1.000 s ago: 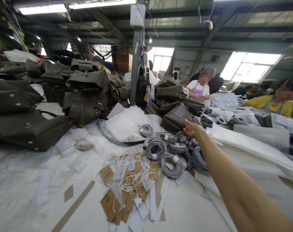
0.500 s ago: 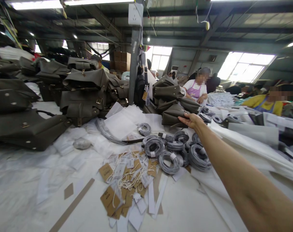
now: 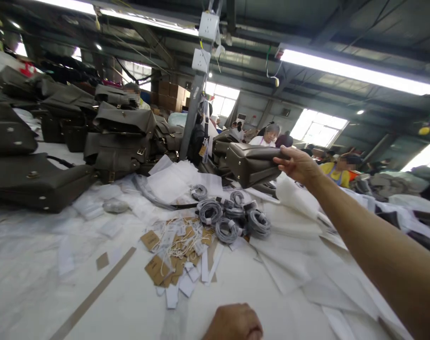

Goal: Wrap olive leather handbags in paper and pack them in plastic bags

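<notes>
My right hand [image 3: 296, 164] reaches out to the far side of the table, its fingers closed on the edge of a dark grey-brown leather handbag [image 3: 250, 163]. The bag is tipped on its side, with metal studs showing on the end towards me. At the bottom edge of the view my left hand [image 3: 236, 322] is low over the white tabletop, fingers curled in; what they hold, if anything, is hidden. Between the hands lie coiled grey straps [image 3: 226, 230] with white bands, and a heap of brown card tags [image 3: 160, 269] with white strings.
More grey-brown bags [image 3: 119, 146] are stacked on the left. A metal post [image 3: 191, 118] with sockets stands behind the table. White sheets [image 3: 289, 255] spread over the right side. A co-worker [image 3: 266, 137] is beyond the bag, another person [image 3: 337, 170] further right.
My right hand has taken hold of the bag, which is now raised and turned clear of the pile. My left hand has come into view at the bottom. The view has shifted and tilted.
</notes>
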`<move>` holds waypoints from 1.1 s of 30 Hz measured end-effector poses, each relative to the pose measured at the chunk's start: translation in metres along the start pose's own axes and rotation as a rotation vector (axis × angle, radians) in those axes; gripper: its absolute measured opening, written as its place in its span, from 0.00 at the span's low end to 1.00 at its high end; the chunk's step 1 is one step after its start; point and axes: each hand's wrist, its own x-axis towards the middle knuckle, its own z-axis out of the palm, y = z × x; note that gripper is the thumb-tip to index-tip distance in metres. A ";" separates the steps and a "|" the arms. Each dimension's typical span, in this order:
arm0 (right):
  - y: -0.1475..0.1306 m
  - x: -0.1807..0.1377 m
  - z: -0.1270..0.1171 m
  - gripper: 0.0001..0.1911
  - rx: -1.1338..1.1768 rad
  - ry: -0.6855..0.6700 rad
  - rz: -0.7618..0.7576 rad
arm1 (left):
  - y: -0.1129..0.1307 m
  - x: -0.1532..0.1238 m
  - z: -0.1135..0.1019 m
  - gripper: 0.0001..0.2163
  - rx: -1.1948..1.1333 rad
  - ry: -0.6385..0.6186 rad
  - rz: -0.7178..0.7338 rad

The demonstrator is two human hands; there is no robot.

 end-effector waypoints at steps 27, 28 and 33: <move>0.059 -0.396 0.049 0.12 -1.629 -0.732 -0.334 | 0.028 -0.029 -0.063 0.14 -0.073 0.262 -0.422; 0.068 -0.400 0.061 0.11 -1.629 -0.788 -0.352 | 0.030 -0.033 -0.066 0.14 -0.055 0.248 -0.421; 0.109 -0.388 0.107 0.10 -1.520 -0.880 -0.425 | 0.042 -0.071 -0.091 0.15 0.016 0.381 -0.509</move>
